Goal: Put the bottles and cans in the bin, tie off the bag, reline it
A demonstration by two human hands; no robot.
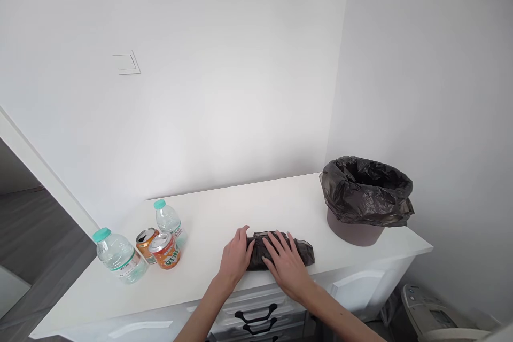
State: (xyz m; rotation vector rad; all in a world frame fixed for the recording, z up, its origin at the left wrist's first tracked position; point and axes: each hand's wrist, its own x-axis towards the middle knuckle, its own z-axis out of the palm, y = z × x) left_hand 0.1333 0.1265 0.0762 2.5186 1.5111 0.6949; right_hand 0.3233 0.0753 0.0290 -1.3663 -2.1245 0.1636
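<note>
Several fingers (276, 243) of right hand (289, 273) spreading wide, lying flat over dark plastic bag (256, 263); left hand (234, 257) touching its left end, grip unclear. Crinkled, folded bag lying near front edge of smooth white surface (224, 208). Clear bottles (122, 259), orange cans (165, 250) standing left; rounded, bag-lined bin (358, 232) standing right. Plain walls (248, 91) meeting behind.

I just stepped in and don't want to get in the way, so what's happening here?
A person has both hands on a folded dark bag lying near the front edge of a white cabinet. The left hand is at the bag's left end, and the right hand lies across it with fingers spread. Off to the left, two bottles and two cans stand grouped together. To the right is a bin with a dark liner folded over its rim.
</note>
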